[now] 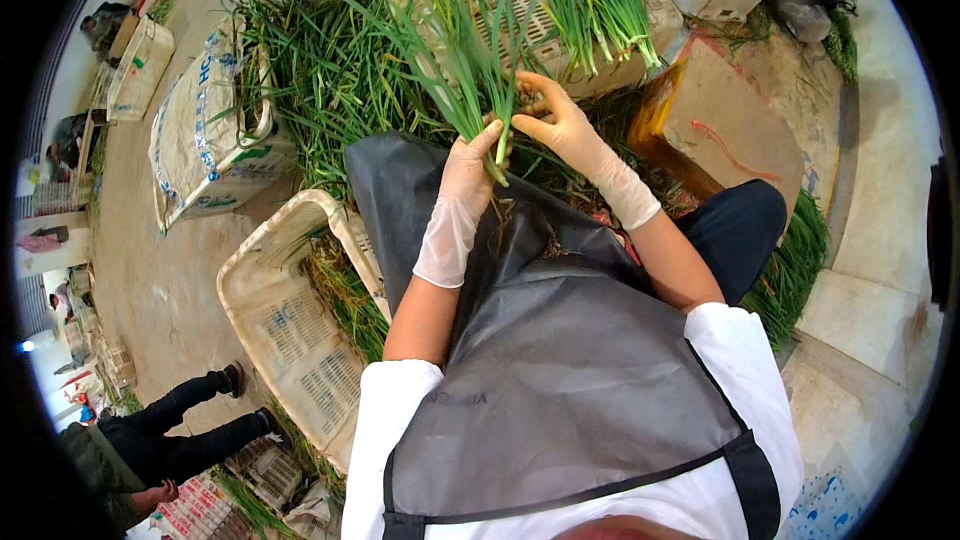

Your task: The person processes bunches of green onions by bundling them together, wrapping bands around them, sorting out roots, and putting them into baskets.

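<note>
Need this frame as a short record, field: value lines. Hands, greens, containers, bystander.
left hand: gloved, gripping a bunch of leafy green stalks, pale bases toward the apron
right hand: gloved, thumb and forefinger apart beside the bunch; contact unclear
bundle of green stalks: lying on a white perforated crate, beyond the hands
loose greens: heaped left of that crate
open white basket: left of the wearer, some greens inside
cardboard box: right of the hands
other person: lower left, dark trousers
</note>
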Available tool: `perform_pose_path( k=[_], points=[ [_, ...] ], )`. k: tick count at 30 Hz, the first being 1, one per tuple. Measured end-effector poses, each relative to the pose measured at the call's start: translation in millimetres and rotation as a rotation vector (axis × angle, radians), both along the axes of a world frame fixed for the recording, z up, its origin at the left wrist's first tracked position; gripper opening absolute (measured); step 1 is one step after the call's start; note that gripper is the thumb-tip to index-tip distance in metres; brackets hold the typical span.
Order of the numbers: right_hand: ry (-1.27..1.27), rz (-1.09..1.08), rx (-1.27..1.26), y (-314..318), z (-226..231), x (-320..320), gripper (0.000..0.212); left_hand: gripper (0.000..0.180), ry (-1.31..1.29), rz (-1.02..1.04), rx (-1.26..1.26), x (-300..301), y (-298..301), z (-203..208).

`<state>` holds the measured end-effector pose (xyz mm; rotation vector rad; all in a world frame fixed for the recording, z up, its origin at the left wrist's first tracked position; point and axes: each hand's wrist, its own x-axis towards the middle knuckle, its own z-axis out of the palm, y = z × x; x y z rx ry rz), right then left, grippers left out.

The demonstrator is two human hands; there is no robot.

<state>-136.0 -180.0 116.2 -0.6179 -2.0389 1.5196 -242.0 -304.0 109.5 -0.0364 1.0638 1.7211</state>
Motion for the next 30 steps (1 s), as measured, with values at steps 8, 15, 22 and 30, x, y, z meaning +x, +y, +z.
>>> perform_pose_path(
  k=[8, 15, 22, 30],
  points=[
    [-0.152, -0.013, 0.416, -17.8, 26.1, -10.2, 0.038, 0.024, 0.084, -0.012, 0.166, -9.1, -19.9, -10.5],
    [-0.051, -0.164, 0.877, 11.3, 10.4, -35.3, 0.011, 0.031, 0.089, -0.037, 0.155, -10.4, -22.9, -12.5],
    [0.145, -0.049, 0.157, 93.9, 105.2, 16.9, 0.017, 0.026, -0.045, 0.033, 0.12, -21.8, -41.0, -18.4],
    [-0.528, 0.28, -0.278, 16.3, -1.1, 34.6, 0.057, 0.022, -0.378, -0.123, 0.406, -10.2, -29.8, -24.7]
  ],
)
